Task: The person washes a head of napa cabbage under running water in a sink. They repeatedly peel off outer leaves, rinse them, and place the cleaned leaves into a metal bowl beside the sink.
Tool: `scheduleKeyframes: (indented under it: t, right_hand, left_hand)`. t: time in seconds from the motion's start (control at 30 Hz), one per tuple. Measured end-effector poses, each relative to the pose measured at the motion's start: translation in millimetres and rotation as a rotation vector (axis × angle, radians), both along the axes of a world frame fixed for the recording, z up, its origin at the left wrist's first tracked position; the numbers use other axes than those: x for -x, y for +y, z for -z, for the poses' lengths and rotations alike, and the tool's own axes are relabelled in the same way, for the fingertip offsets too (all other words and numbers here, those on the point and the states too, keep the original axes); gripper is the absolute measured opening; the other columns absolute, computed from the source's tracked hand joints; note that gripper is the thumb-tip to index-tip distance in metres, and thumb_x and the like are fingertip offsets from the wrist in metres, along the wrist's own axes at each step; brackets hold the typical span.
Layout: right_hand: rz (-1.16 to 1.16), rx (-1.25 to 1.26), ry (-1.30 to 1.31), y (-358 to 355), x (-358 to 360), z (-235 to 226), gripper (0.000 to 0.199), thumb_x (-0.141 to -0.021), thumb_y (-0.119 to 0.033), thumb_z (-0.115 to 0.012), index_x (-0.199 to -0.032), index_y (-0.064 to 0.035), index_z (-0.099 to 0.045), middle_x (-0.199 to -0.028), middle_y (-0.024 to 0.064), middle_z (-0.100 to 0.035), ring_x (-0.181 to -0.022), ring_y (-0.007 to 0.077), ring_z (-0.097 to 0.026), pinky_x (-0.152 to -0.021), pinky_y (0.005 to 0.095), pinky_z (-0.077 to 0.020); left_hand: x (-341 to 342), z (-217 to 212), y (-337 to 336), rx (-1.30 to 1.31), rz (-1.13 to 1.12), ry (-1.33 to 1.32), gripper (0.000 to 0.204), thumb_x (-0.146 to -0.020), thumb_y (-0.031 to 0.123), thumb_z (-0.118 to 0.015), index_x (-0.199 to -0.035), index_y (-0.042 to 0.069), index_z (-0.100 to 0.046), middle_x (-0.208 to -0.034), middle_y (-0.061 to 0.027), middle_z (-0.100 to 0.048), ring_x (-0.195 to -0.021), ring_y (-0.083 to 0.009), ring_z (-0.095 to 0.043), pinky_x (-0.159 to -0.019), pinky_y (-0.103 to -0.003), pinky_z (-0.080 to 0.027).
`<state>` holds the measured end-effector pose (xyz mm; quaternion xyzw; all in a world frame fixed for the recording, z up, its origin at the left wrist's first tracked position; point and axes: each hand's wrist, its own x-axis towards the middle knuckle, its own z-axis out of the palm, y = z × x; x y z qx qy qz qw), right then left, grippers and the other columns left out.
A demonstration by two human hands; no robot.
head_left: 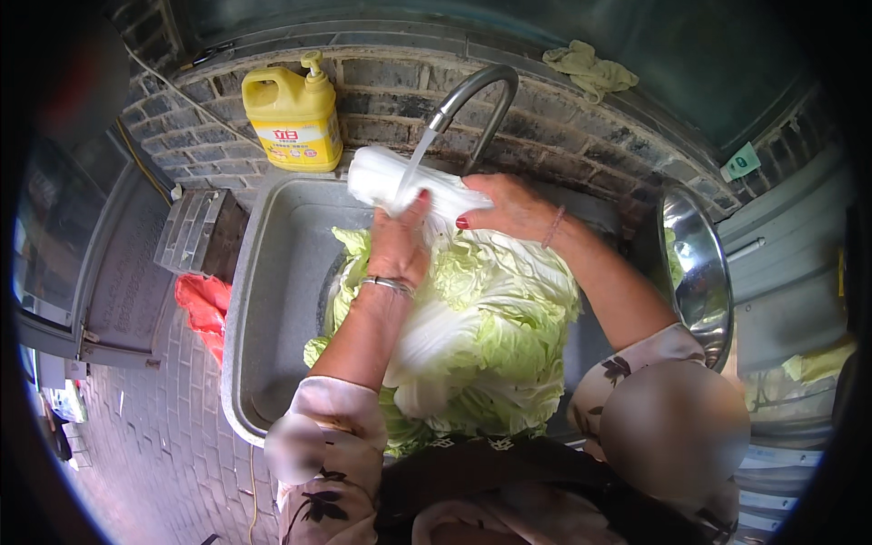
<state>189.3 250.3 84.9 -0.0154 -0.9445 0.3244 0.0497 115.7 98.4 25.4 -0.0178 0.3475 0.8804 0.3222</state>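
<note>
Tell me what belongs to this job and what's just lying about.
Job:
pale green cabbage leaves, in left hand and right hand
curved silver metal tap, running
grey rectangular sink
shiny round metal bowl, probably

Lying about, apparently:
yellow plastic pump bottle
crumpled olive cloth
crumpled red sheet

Grey sink [238,329] beneath the fingers [480,217], rounded at the corners, with the rim curving past on their left and beyond them. Inside, below the fingers and spreading toward the body, a loose heap of cabbage [509,318], pale ribs among frilly green edges. More low leaves left of the fingers, near the sink's left wall.
</note>
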Motion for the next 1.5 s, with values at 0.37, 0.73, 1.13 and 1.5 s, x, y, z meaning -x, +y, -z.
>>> scheduleKeyframes:
  t: [0.37,0.73,1.13,1.5]
  right_hand:
    - [-0.099,0.279,-0.304,16.7,-16.9,-2.8,0.043,-0.073,-0.008,-0.069,-0.11,0.0064,-0.053,-0.097,0.0063,-0.061,-0.087,0.0079,-0.051,-0.078,0.0228,-0.042]
    - [-0.061,0.282,-0.231,16.2,-4.0,-17.7,0.043,-0.071,-0.019,-0.072,-0.104,0.0038,-0.058,-0.091,0.0093,-0.063,-0.085,0.0122,-0.055,-0.077,0.025,-0.0423]
    - [-0.085,-0.217,0.065,-7.9,1.4,-42.2,0.059,-0.078,-0.03,-0.064,-0.126,-0.0047,-0.043,-0.119,0.0172,-0.049,-0.111,0.0266,-0.048,-0.094,0.0331,-0.0371]
    - [-0.057,-0.208,0.11,-33.6,35.2,8.0,0.034,-0.077,-0.017,-0.062,-0.107,-0.0044,-0.056,-0.097,0.0173,-0.058,-0.093,0.0302,-0.057,-0.082,0.0373,-0.045]
  left_hand:
    - [61.1,21.4,-50.3,-0.109,-0.061,-0.039,0.017,-0.09,0.017,-0.05,-0.099,0.003,-0.054,-0.098,-0.0067,-0.06,-0.091,-0.0208,-0.058,-0.084,-0.037,-0.048]
    - [29.7,14.4,-35.6,-0.414,0.019,-0.234,0.031,-0.086,0.026,-0.058,-0.108,0.006,-0.051,-0.105,-0.007,-0.058,-0.093,-0.0191,-0.059,-0.081,-0.034,-0.051]
    - [47.9,17.3,-50.4,-0.483,-0.065,-0.064,0.046,-0.088,0.031,-0.053,-0.122,0.003,-0.042,-0.118,-0.0126,-0.053,-0.109,-0.0275,-0.052,-0.094,-0.044,-0.042]
    - [54.6,0.1,-95.0,-0.494,-0.192,0.04,0.041,-0.087,0.029,-0.054,-0.119,0.005,-0.046,-0.117,-0.0081,-0.054,-0.106,-0.0233,-0.054,-0.088,-0.037,-0.048]
